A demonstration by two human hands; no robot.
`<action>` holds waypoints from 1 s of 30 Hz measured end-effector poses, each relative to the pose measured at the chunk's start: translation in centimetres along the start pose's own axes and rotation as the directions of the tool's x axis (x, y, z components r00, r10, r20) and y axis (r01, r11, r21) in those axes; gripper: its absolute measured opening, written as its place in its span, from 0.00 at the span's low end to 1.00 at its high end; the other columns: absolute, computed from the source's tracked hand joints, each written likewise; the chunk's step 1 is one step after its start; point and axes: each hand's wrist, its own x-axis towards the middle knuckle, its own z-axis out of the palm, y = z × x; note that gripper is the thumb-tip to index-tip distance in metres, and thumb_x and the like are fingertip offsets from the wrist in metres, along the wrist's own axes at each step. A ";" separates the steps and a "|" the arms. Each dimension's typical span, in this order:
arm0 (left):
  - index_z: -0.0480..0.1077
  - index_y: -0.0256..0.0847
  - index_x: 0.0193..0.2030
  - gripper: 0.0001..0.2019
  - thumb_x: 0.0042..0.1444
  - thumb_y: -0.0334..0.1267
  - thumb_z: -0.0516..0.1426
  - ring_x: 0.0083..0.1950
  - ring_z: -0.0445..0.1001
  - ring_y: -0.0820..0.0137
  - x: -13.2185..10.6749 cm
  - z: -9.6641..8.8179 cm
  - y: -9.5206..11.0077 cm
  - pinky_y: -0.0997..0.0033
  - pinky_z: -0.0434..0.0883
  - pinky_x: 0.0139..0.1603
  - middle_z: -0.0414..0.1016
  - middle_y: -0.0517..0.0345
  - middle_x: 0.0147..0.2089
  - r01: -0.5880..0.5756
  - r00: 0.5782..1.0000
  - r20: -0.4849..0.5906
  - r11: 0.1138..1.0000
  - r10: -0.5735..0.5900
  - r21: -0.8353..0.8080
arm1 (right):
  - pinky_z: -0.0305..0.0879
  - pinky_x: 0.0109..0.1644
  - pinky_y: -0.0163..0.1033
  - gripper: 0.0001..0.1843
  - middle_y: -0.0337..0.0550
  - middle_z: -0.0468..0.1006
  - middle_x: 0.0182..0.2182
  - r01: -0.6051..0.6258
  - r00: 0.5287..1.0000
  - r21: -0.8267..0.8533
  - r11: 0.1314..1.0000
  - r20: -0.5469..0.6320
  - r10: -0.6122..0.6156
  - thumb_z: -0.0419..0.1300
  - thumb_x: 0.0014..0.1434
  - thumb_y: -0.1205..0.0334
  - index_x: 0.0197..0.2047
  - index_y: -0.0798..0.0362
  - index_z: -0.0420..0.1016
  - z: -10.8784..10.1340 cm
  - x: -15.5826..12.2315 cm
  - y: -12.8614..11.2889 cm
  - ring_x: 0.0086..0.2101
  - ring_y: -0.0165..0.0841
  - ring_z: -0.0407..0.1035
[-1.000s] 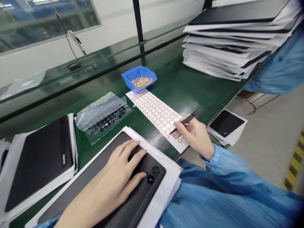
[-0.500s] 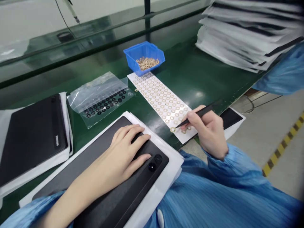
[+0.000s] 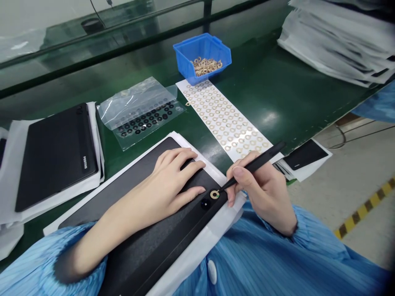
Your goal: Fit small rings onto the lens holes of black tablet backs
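My left hand (image 3: pixel 166 185) lies flat, fingers spread, on the back of a black tablet (image 3: pixel 145 246) that rests on a white sleeve in front of me. My right hand (image 3: pixel 262 189) pinches black tweezers (image 3: pixel 253 166). At the tweezers' tip a small gold ring (image 3: pixel 214 194) sits over one of the tablet's camera lenses, with a second lens (image 3: pixel 205 203) just beside it. Beyond my right hand lies a white sheet of gold rings (image 3: pixel 225 119).
A blue bin (image 3: pixel 202 57) of loose gold rings stands at the sheet's far end. A clear bag with black rings (image 3: pixel 138 111) lies left of it. Another black tablet (image 3: pixel 55 152) sits at the left. A stack of sleeved tablets (image 3: pixel 339 37) fills the far right.
My right hand has carried a gold ring on the tweezers from the white sheet to the tablet's camera lens. My left hand has stayed flat on the tablet.
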 end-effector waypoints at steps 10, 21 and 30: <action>0.61 0.38 0.57 0.17 0.64 0.42 0.50 0.61 0.56 0.58 0.0 0.0 0.1 0.55 0.58 0.61 0.61 0.47 0.58 0.011 1.000 0.006 1.000 -0.011 -0.010 | 0.69 0.20 0.35 0.08 0.32 0.70 0.15 0.005 1.000 -0.029 1.000 0.011 -0.005 0.57 0.61 0.58 0.33 0.51 0.63 -0.2 0.1 -0.2 0.16 0.29 0.69; 0.59 0.39 0.57 0.16 0.65 0.39 0.50 0.63 0.55 0.59 -0.8 0.2 1.0 0.52 0.60 0.62 0.59 0.47 0.60 0.033 0.999 -0.044 0.999 -0.032 0.031 | 0.68 0.23 0.34 0.06 0.32 0.70 0.18 0.111 0.993 -0.165 0.980 0.057 -0.103 0.56 0.61 0.62 0.32 0.52 0.64 -0.4 -0.1 -0.7 0.17 0.27 0.70; 0.59 0.39 0.62 0.19 0.64 0.34 0.51 0.65 0.53 0.53 -2.8 0.9 4.1 0.42 0.56 0.64 0.62 0.46 0.59 -0.029 0.999 0.018 0.994 0.027 0.105 | 0.70 0.31 0.37 0.06 0.37 0.70 0.31 0.311 0.950 -0.308 0.899 0.089 -0.298 0.53 0.62 0.69 0.36 0.47 0.64 -0.7 -0.8 0.1 0.28 0.29 0.72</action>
